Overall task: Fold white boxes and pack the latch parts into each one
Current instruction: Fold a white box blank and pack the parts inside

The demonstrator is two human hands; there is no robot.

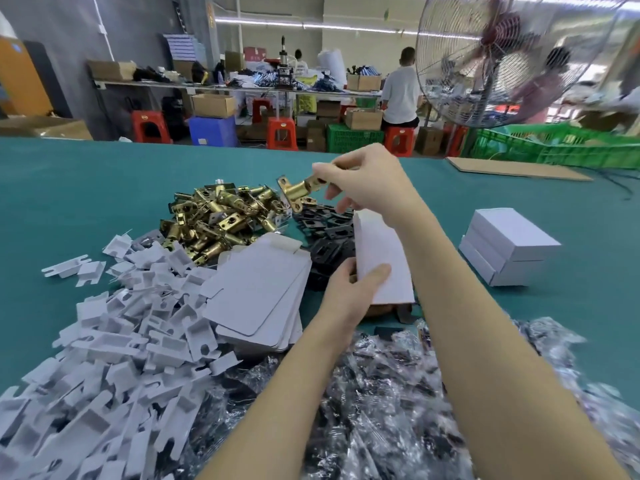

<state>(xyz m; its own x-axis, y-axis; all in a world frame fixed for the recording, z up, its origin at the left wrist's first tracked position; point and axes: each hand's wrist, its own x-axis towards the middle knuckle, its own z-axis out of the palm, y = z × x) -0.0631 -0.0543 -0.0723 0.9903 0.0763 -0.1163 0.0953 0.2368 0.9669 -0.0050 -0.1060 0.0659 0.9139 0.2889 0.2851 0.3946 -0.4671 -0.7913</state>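
White box (379, 261), folded into a sleeve and open at its far end, is held upright-tilted above the middle of the bench (86, 202); the left hand (349, 289) grips its lower part, thumb across the front face and fingers behind. Above its open end the right hand (367, 181) pinches a brass latch (298, 192) by its rear end between thumb and forefinger, the other fingers loosely curled, with the latch's faceplate pointing left and clear of the box.

Just left of the held latch, a heap of brass latches (214, 216) lies toward the bench's far edge. Beside it and behind the box sits a pile of black plates (325, 233). A stack of flat box blanks (259, 289) lies just left of the left hand. White card inserts (114, 341) spread in a large pile to the bench's near left corner. Clear plastic bags (381, 393) with dark contents cover the near edge beneath both forearms. Finished white boxes (509, 251) are stacked toward the right edge, well apart from the hands. A flat cardboard sheet (516, 169) lies at the far right corner.
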